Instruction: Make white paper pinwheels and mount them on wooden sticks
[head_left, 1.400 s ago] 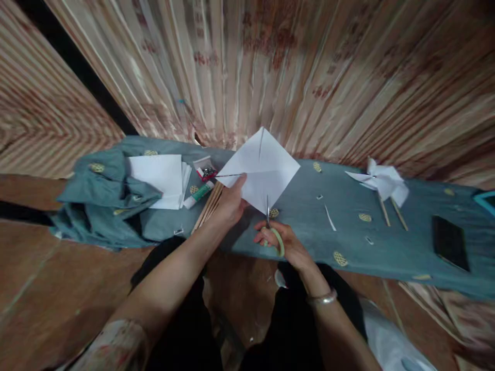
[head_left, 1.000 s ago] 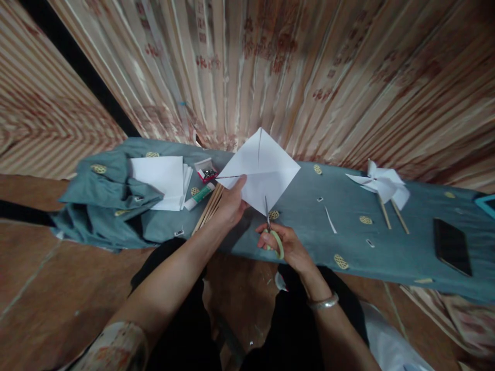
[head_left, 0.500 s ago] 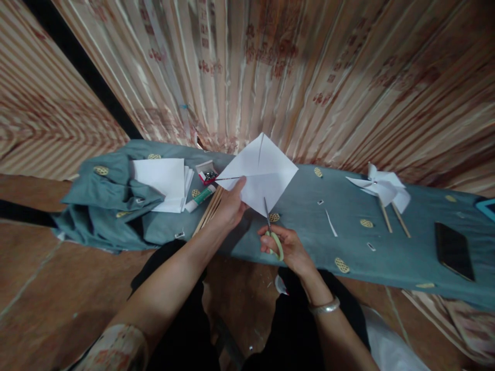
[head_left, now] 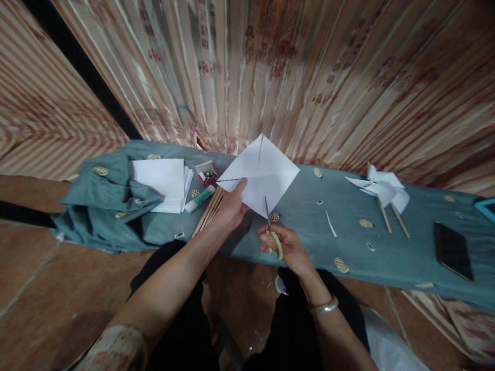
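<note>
My left hand (head_left: 233,207) grips a square sheet of white paper (head_left: 270,175) near its left corner, thumb on top. The sheet is held up above the cloth like a diamond, with slits running in from its left and top corners. In my right hand (head_left: 284,245) is a pair of scissors (head_left: 275,246) with light green handles, fingers wrapped through the loops. The blades point up and away from me and lie over the sheet's near corner. Whether the blades are closed is hard to make out.
A stack of white paper (head_left: 162,180), a glue stick (head_left: 200,199), a small red box of pins (head_left: 209,176) and wooden sticks (head_left: 209,211) lie left. To the right are a paper pinwheel (head_left: 389,188), a paper strip (head_left: 331,223) and a phone (head_left: 453,250) on the green cloth (head_left: 301,242).
The sheet has shifted very slightly to the right. Both hands stay nearly in place, still holding the paper and the scissors.
</note>
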Tool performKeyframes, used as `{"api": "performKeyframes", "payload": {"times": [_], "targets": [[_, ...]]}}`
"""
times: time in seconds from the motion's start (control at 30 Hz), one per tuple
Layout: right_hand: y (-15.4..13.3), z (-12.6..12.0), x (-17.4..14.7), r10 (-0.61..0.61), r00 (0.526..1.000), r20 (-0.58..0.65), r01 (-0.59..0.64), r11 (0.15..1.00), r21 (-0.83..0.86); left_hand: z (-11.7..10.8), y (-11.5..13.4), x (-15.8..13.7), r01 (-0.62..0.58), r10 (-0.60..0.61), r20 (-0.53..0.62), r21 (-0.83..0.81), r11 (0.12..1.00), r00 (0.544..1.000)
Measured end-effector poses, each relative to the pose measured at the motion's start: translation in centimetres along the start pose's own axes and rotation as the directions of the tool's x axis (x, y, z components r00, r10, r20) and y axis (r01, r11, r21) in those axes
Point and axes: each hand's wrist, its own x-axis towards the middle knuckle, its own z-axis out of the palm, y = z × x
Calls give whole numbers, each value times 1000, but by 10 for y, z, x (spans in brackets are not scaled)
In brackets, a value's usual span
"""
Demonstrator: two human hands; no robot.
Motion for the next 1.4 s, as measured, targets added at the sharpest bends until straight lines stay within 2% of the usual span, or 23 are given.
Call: {"api": "performKeyframes", "payload": {"times": [0.2,0.93,1.2,1.4], "targets": [[-7,0,0,-14,1000,-2,14,1000,-13,2,-8,-2,16,-16,-15,5,1000,1000],[0,1,4,-20,999,-36,20,1000,14,2,-2,-5,23,-23,-24,2,1000,999],[-4,3,4,-19,998,-54,19,1000,1,0,-9,-3,8,-7,-25,15,1000,1000],[-3,1,5,-32,998,-55,32,999,0,0,-9,-8,54,-54,3,31,998,999]]}}
